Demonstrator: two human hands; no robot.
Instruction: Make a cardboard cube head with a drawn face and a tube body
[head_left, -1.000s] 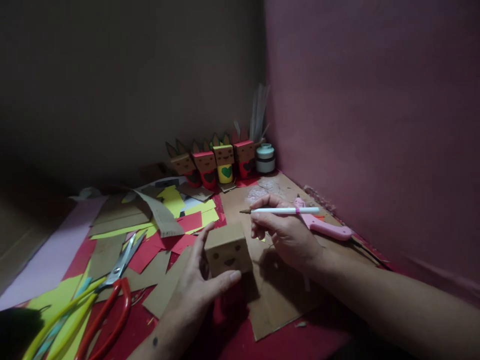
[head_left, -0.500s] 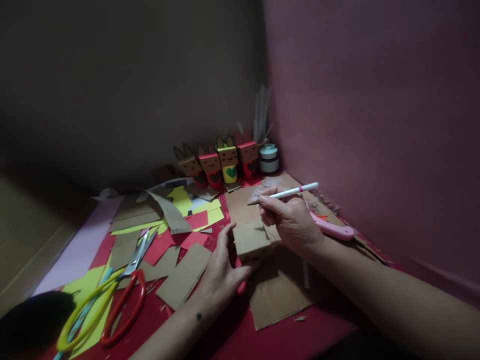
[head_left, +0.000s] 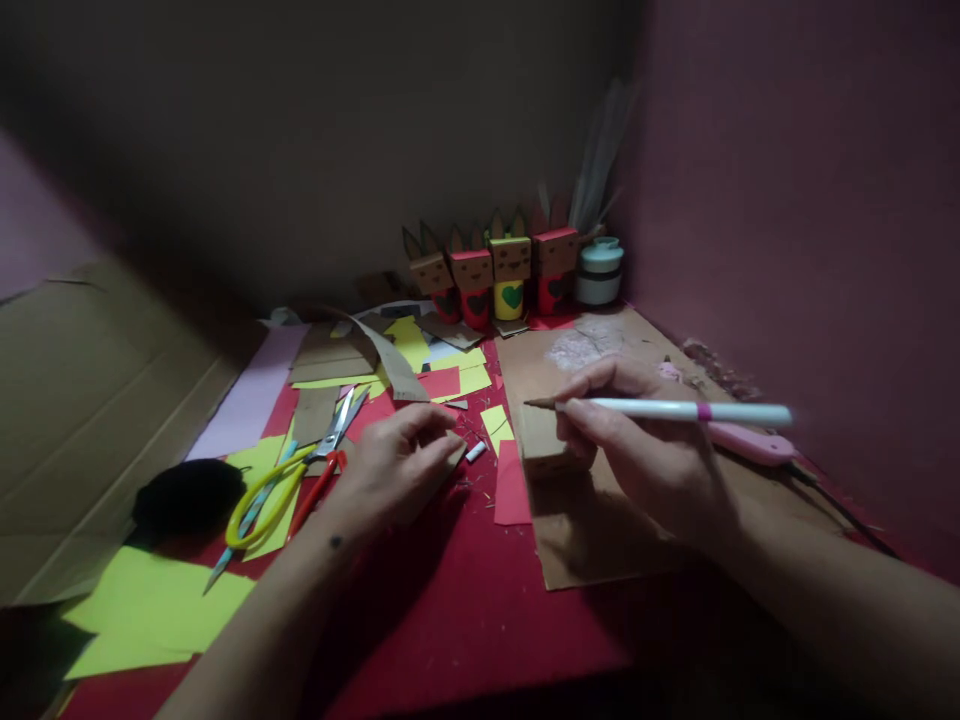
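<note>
My right hand (head_left: 630, 430) grips a white pen (head_left: 667, 409) with a magenta band, its dark pointed tip aimed left. Beneath that tip sits a small cardboard box (head_left: 543, 432), partly covered by my right fingers. My left hand (head_left: 397, 455) is apart from the box, low over a flat cardboard piece (head_left: 431, 488) that it mostly hides. Its fingers are bent, with a gap between thumb and forefinger, and nothing shows in them. A short white cylinder (head_left: 476, 452) lies just right of my left fingertips, near a red paper piece (head_left: 512, 485).
Scissors (head_left: 300, 475) and yellow paper (head_left: 157, 610) lie at left, beside a black round object (head_left: 189, 500). Several cardboard figures (head_left: 511, 265) stand at the back near a pale jar (head_left: 600, 270). A pink-handled tool (head_left: 750, 443) with a cord lies right, by the wall.
My left hand has let go of the small box and moved left over the flat cardboard. The pen now points level over the box. The view has shifted, so everything sits further right and higher.
</note>
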